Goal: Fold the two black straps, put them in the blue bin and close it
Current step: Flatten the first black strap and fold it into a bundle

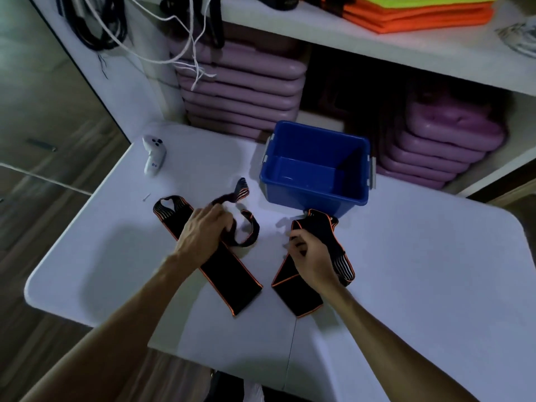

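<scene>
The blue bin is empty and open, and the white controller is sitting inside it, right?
Not quite. The blue bin is empty and open, but the white controller lies on the white table, off to the bin's left, not inside it. The head view shows this.

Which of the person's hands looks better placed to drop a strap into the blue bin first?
Probably the right hand. It grips the right strap, already partly folded, whose far end lies right by the blue bin. The left hand holds the left strap, still long and farther off.
</scene>
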